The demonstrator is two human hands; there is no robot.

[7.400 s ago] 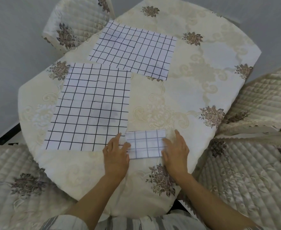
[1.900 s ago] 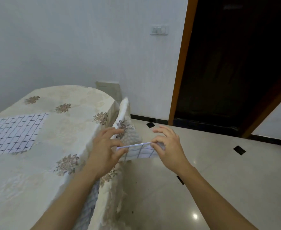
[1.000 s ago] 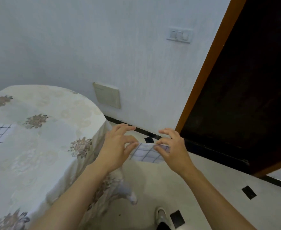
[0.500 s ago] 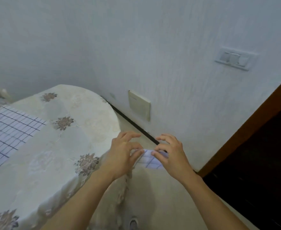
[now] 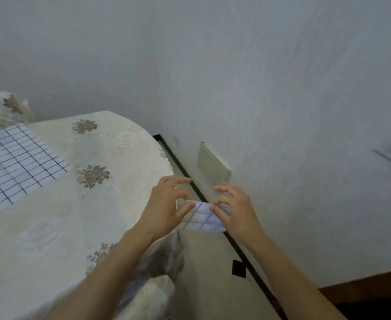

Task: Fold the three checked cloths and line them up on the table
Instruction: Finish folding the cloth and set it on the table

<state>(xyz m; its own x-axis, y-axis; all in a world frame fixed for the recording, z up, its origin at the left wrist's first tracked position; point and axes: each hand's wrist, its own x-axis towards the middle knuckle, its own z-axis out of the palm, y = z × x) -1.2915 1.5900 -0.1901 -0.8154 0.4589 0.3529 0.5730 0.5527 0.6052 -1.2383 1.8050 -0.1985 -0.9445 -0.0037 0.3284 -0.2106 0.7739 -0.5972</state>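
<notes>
A small folded checked cloth (image 5: 202,218), white with dark grid lines, hangs in the air just past the table's right edge. My left hand (image 5: 166,209) pinches its left end and my right hand (image 5: 234,210) pinches its right end. An unfolded checked cloth (image 5: 14,162) lies flat on the table (image 5: 74,215) at the far left, partly cut off by the frame. The third cloth is out of view.
The table wears a cream floral cover. A quilted chair back (image 5: 157,280) stands at the table's edge below my left forearm. A white wall (image 5: 282,88) with a beige plate (image 5: 211,163) is close on the right. Floor with a dark skirting line runs beneath my hands.
The folded cloth has gone from lying on the table to being held in the air between both hands. My view has swung leftward, from the doorway back toward the wall and table.
</notes>
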